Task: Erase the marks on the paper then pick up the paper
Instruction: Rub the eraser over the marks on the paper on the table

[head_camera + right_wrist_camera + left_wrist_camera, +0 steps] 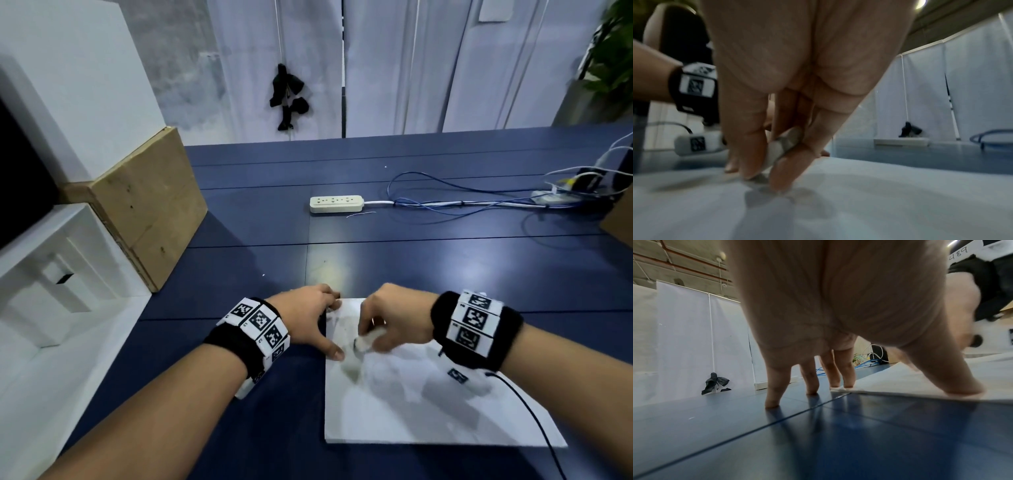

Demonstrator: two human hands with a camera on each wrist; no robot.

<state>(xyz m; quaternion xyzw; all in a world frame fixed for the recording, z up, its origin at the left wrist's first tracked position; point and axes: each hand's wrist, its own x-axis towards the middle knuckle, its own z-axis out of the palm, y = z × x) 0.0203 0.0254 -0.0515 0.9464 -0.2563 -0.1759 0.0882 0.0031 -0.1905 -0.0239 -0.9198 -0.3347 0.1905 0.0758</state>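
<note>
White paper (411,404) lies flat on the blue counter (445,274), pinned by the spread left hand (308,318) while the right hand (394,318) pinches an eraser (366,339) against smudged marks; erasing unfinished, pickup pending.

Eraser (365,339) blurred, mostly hidden by right hand (394,320). Marks on paper (411,404) smeared, unreadable. Left hand (305,318) fingertips hidden in head view. Right wrist view blurred. Plant (613,58) cut by edge.

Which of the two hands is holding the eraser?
The right hand pinches the eraser against the paper; the left hand only presses the paper's edge.
</note>
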